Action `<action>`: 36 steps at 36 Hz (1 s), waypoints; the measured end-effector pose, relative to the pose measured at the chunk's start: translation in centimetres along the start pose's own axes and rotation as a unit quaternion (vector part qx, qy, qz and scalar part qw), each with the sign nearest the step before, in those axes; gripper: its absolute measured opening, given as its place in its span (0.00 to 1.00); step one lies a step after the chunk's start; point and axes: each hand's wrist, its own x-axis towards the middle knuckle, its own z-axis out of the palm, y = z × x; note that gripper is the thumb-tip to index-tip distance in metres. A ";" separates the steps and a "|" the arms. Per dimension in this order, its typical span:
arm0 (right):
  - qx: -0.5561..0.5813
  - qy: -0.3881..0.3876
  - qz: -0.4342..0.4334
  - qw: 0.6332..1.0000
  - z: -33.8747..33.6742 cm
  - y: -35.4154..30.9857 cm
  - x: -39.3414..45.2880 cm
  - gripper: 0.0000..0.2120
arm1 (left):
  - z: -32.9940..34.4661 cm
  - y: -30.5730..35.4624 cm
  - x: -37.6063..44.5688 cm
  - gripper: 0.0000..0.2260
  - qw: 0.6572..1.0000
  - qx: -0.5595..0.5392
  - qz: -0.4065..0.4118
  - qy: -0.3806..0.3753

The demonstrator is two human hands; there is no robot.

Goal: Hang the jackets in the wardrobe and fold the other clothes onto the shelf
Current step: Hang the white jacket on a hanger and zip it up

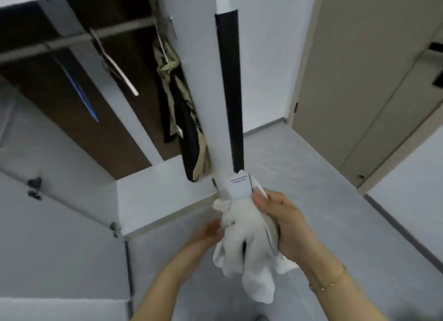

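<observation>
A person stands at the open wardrobe (134, 196), the right hand (285, 222) clamped around a bunched white garment (244, 244) held in mid-air below the hanging jacket (182, 109). The left hand (208, 232), fingers relaxed, touches the cloth's side. Crumpled and dangling, the garment may well fold unevenly or slip toward the floor (311, 176).
</observation>
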 end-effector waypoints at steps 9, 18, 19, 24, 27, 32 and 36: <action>0.018 -0.107 0.029 0.994 6.8 -0.6 8.5 0.24 | -6.0 -3.6 4.1 0.11 0.991 0.013 -0.012 0.133; -0.198 0.058 -0.062 0.976 13.5 -0.2 15.0 0.22 | -19.7 -1.2 -0.9 0.16 0.948 -0.153 -0.032 0.276; -0.236 0.080 -0.075 0.966 13.9 0.0 15.8 0.24 | -21.8 -0.9 -1.3 0.17 0.944 -0.162 -0.026 0.285; -0.318 0.146 -0.154 0.924 16.3 0.9 19.5 0.12 | -30.1 1.5 -3.8 0.11 0.940 -0.131 0.048 0.311; -0.334 0.164 -0.177 0.911 17.6 1.4 21.6 0.09 | -33.8 2.1 -5.2 0.13 0.944 -0.103 0.105 0.295; -0.350 0.155 -0.193 0.904 19.1 2.6 25.4 0.10 | -37.5 3.4 -5.4 0.17 0.966 0.051 0.097 0.235; -0.429 0.094 -0.166 0.883 19.0 2.9 29.7 0.13 | -38.7 5.8 -4.0 0.18 0.932 -0.031 0.075 0.353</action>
